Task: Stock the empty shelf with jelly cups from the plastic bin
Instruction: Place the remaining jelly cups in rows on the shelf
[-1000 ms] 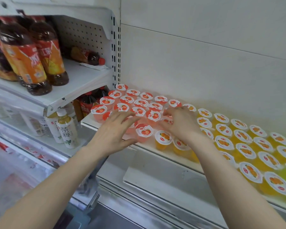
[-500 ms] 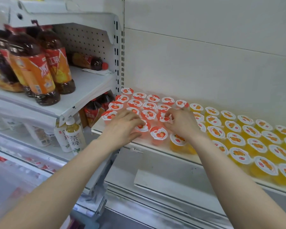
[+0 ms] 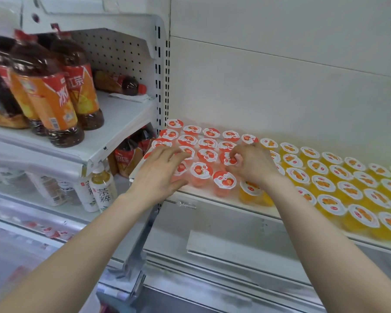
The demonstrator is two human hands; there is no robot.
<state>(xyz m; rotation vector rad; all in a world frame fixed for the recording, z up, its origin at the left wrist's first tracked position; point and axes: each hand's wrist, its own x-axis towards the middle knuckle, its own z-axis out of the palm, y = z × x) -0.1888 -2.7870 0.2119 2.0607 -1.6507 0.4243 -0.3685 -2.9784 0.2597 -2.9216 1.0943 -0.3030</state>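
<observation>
Brown tea bottles point(image 3: 54, 98) stood on the neighbouring shelf at far left, no part of the job; next, the left hand point(image 3: 158, 175) lay flat, fingers spread and fairly straight over the front red jelly cups point(image 3: 201, 170), gripping nothing, apparently steadying them in line; the right hand point(image 3: 253, 166) had its fingertips curled round a single red cup point(image 3: 227, 159) mid-block, seemingly nudging it into its row; rightward, orange jelly cups point(image 3: 325, 184) ran in neat ranks along the shelf point(image 3: 212, 198), small clear tubs under white fruit-printed foil lids, grouped by flavour, probably for tidy facing.
</observation>
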